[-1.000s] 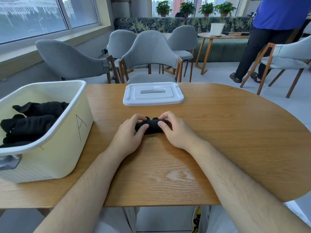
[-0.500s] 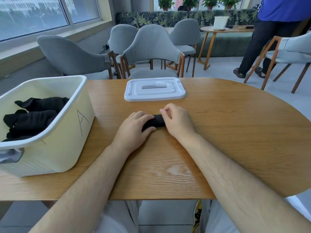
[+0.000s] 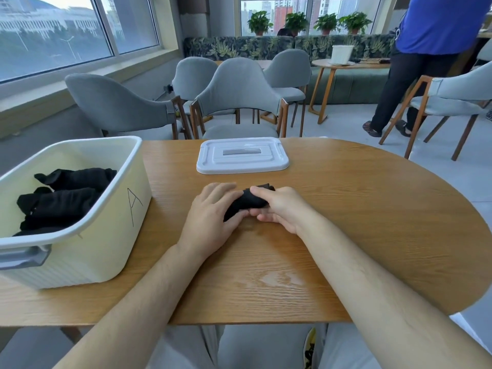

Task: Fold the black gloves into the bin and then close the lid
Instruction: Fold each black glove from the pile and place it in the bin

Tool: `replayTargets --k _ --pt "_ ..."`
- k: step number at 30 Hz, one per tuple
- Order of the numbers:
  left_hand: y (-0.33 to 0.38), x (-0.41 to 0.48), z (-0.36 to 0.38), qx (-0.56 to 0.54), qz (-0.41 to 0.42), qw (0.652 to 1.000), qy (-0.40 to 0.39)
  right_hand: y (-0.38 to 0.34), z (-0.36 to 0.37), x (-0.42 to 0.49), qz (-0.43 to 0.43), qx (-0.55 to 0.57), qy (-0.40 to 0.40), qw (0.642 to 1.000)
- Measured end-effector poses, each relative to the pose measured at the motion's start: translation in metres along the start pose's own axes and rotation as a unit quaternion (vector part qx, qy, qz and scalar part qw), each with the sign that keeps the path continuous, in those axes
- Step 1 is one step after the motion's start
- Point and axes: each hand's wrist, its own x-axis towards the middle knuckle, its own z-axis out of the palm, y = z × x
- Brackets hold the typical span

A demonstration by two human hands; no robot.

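Rolled black glove (image 3: 249, 199), mid surface (image 3: 359, 222): left grip (image 3: 210, 217) and right grip (image 3: 281, 209) both clasp it. Left: bin (image 3: 119, 222) containing gloves (image 3: 61, 203). Far: lid (image 3: 242, 155), flat.

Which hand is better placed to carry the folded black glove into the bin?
Left hand, probably. It and the right hand both hold the black glove, but the bin stands at the table's left end, so the right would need to cross over.

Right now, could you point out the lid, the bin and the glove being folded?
lid (image 3: 242, 163): head view, on its flat white top.
bin (image 3: 114, 235): head view, on its outer side wall.
black glove (image 3: 246, 202): head view, on the middle of the rolled fabric.
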Motion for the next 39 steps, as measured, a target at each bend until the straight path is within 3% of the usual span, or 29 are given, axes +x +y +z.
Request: replayTargets --k 2,4,6,8,9,17,22,28,33,39 --pt "0.015 0.0 -0.017 -0.021 -0.075 0.995 0.054 -0.004 -0.005 0.001 -0.023 -0.014 0.014 1.0" --pt "0.035 0.007 -0.039 -0.139 -0.206 0.969 0.023 -0.015 -0.008 -0.002 -0.054 -0.034 0.023 0.998" --pt "0.047 0.02 -0.057 -0.267 -0.338 0.9 -0.07 -0.029 -0.003 -0.007 -0.092 -0.044 0.024 0.995" --pt "0.049 0.035 -0.07 -0.38 -0.428 0.815 -0.093 -0.041 0.006 -0.014 -0.124 -0.055 0.016 0.991" --pt "0.047 0.043 -0.077 -0.413 -0.45 0.788 -0.081 -0.046 0.01 -0.016 -0.137 -0.061 0.009 0.989" --pt "0.03 0.08 -0.133 -0.519 -0.478 0.709 -0.005 -0.092 0.038 -0.034 -0.186 -0.08 -0.046 0.978" --pt "0.004 0.074 -0.189 -0.513 -0.452 0.73 -0.005 -0.119 0.075 -0.042 -0.182 -0.122 -0.12 0.968" --pt "-0.055 0.046 -0.265 -0.42 -0.458 0.783 -0.034 -0.136 0.163 -0.038 -0.21 -0.208 -0.166 0.941" --pt "-0.102 0.011 -0.311 -0.338 -0.518 0.779 -0.1 -0.132 0.245 -0.036 -0.181 -0.31 -0.233 0.904" --pt "-0.126 -0.012 -0.307 -0.073 -0.488 0.841 -0.223 -0.113 0.302 -0.028 -0.095 -0.414 -0.285 0.86"
